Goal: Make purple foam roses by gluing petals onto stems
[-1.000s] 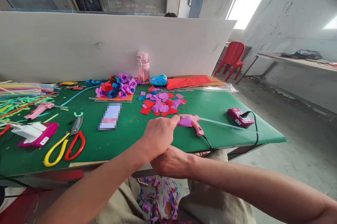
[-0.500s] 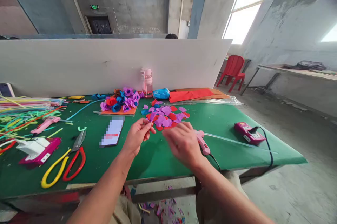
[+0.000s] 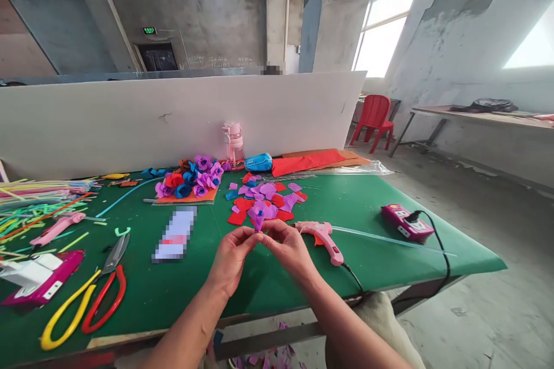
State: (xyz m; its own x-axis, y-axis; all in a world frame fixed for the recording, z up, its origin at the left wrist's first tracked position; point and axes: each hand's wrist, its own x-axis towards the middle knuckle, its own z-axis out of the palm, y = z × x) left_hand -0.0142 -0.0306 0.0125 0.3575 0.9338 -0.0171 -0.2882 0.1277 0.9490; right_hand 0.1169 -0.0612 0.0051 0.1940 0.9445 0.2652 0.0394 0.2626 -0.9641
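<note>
A small purple paper flower (image 3: 258, 217) with a dark blue centre stands upright between my two hands over the table. My left hand (image 3: 232, 253) pinches its base between thumb and fingertips. From the other side, my right hand (image 3: 291, 248) closes its thumb and fingers at the same base, the fingertips of both hands meeting there. Just beyond the flower lie loose purple, red and blue paper petals (image 3: 268, 191). A pink hot glue gun (image 3: 326, 240) with a clear glue stick rests right of my right hand.
Finished paper flowers (image 3: 210, 175) are heaped at the back. Scissors (image 3: 113, 259), a phone (image 3: 175, 234) and a second pink glue gun (image 3: 58, 227) lie to the left. A magenta power strip (image 3: 407, 223) with a black cord sits right. A white board (image 3: 182, 120) stands behind.
My right hand has come left from beside the glue gun to meet my left hand at the flower. The flower now shows upright, and the view has shifted slightly.
</note>
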